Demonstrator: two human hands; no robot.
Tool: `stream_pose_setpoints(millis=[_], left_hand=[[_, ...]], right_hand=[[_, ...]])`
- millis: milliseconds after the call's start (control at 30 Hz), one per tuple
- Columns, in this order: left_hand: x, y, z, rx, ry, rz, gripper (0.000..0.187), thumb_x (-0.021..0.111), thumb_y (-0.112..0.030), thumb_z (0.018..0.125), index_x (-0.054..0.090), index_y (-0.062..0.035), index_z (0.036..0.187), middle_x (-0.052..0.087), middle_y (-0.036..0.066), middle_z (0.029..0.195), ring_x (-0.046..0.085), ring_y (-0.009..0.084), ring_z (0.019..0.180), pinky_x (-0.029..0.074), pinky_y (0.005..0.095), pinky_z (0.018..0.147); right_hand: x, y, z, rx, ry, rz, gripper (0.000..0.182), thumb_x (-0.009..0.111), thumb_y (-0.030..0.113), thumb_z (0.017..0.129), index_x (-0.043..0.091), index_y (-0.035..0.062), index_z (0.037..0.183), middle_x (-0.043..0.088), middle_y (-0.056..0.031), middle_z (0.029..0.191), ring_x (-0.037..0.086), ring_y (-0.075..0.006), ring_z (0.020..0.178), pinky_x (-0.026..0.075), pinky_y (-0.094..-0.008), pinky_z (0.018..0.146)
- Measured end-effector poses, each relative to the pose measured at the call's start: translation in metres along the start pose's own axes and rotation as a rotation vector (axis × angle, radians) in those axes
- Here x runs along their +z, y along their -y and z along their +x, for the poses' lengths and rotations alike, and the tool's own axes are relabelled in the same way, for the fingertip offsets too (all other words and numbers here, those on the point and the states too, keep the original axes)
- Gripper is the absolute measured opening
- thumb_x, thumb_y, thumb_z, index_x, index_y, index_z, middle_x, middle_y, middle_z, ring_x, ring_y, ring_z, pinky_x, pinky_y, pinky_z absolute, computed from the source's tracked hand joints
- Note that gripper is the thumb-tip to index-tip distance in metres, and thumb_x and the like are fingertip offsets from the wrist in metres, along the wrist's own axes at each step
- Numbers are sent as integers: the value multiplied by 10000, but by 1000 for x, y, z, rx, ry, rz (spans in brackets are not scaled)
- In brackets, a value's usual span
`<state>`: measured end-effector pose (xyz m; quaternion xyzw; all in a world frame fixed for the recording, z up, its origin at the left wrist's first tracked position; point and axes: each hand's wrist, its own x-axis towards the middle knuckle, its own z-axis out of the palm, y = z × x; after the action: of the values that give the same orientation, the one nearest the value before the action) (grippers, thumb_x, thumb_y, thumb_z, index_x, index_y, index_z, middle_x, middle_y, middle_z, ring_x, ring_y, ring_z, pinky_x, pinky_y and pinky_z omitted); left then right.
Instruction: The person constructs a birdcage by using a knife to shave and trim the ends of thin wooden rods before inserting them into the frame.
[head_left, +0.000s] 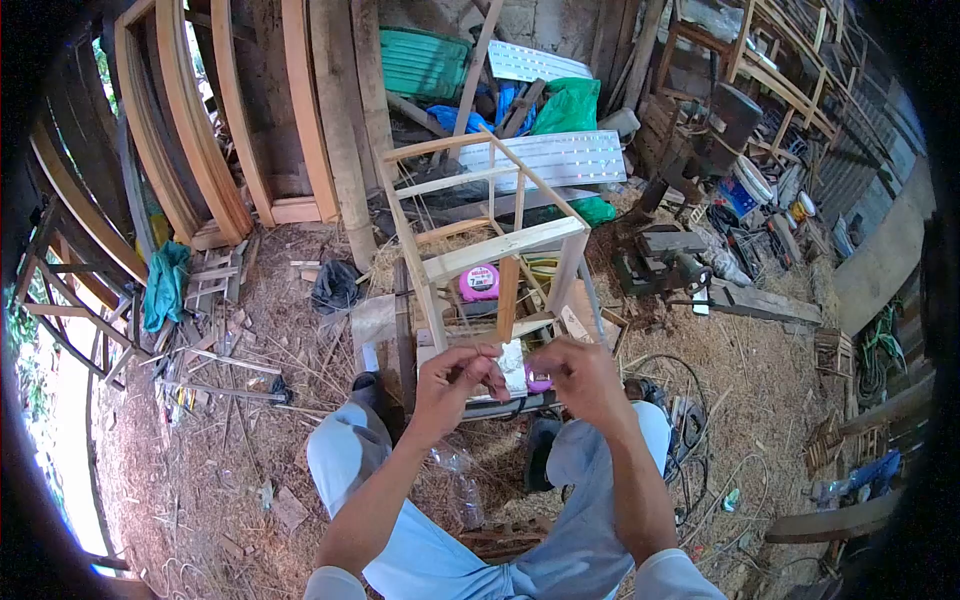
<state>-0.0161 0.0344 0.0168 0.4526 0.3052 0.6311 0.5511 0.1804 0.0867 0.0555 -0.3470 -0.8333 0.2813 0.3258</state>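
Note:
My left hand point(455, 385) is closed in a pinch at the near end of a wooden frame. Level with it, my right hand point(580, 370) has its fingers curled together. What either pinch holds is too small to tell. A small whitish piece point(513, 367) shows between the hands, with a bit of a pink object point(538, 383) beside my right fingers. The pale wooden frame point(505, 252), made of thin slats, stands just beyond. Within it, a pink tape measure point(479, 282) shows behind the upright slat point(508, 300).
Curved wooden pieces point(205, 130) lean at the back left. A metal vise-like machine point(660, 262) stands to the right, near a loose cable point(705, 400). White perforated panels point(545, 160) and a green sack point(568, 105) lie behind. Wood shavings point(250, 330) cover the floor.

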Motion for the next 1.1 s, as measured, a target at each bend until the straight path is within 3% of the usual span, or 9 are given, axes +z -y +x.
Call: stream_pose_setpoints(millis=[67, 167, 233, 333, 467, 567, 900, 1000, 1100], left_hand=[[0, -5, -7, -18, 34, 78, 244, 544, -143, 913, 581, 55, 1051, 633, 118, 822, 629, 165, 672, 519, 283, 623], [7, -10, -11, -50, 36, 151, 245, 535, -153, 921, 607, 43, 1049, 605, 64, 753, 586, 113, 621, 487, 229, 579], [5, -13, -11, -153, -45, 222, 284, 566, -225, 908, 612, 32, 1020, 573, 50, 706, 520, 103, 566, 444, 239, 504], [4, -19, -13, -269, -74, 303, 281, 542, -246, 924, 623, 4, 1024, 529, 5, 662, 458, 68, 548, 387, 217, 475], [0, -15, -19, -289, 30, 395, 264, 524, -236, 936, 627, -16, 1039, 482, -22, 621, 437, 53, 549, 367, 212, 502], [2, -13, -25, -338, 80, 543, 253, 552, -229, 919, 626, -9, 1020, 539, -11, 670, 499, 62, 601, 420, 216, 512], [3, -18, -26, -279, 70, 739, 152, 519, -116, 916, 612, -13, 979, 619, 48, 666, 547, 99, 539, 451, 260, 529], [2, -18, -26, -225, 89, 806, 147, 523, -120, 914, 613, -19, 969, 622, 62, 676, 563, 112, 577, 454, 265, 565], [3, -12, -31, -118, 79, 831, 148, 547, -141, 900, 609, -32, 979, 614, 98, 683, 586, 175, 594, 458, 292, 577]], right_hand=[[-6, -2, -3, 288, -208, -214, 157, 594, 128, 836, 658, 50, 958, 644, -136, 826, 627, -316, 771, 488, -386, 690], [-7, 5, 3, 239, -505, -260, 224, 531, 184, 901, 618, 10, 1013, 621, -151, 794, 613, -324, 784, 468, -373, 713], [-4, -2, 3, 101, -485, -10, 314, 458, 256, 952, 572, -13, 1067, 582, -87, 752, 592, -232, 740, 440, -329, 690], [9, -4, -5, 280, -138, 558, 272, 426, 239, 969, 560, 22, 1065, 510, 5, 737, 455, -42, 561, 370, -204, 508], [23, 30, -3, 413, -162, 877, 243, 435, 214, 969, 531, 38, 1107, 490, 29, 660, 383, -23, 471, 299, -165, 413], [20, 22, -4, 465, 45, 923, 244, 440, 223, 969, 544, 37, 1089, 495, 29, 655, 389, -25, 468, 303, -171, 412], [10, -5, -7, 510, -65, 883, 344, 430, 240, 973, 542, 5, 1198, 566, -27, 749, 401, -68, 615, 365, -225, 570], [16, -4, -12, 286, 193, 480, 258, 469, 198, 954, 581, -18, 1038, 561, -36, 733, 497, -98, 657, 429, -269, 609], [23, 17, -17, 408, 242, 327, 212, 434, 168, 969, 536, -2, 1045, 519, -11, 706, 486, -60, 622, 390, -227, 529]])
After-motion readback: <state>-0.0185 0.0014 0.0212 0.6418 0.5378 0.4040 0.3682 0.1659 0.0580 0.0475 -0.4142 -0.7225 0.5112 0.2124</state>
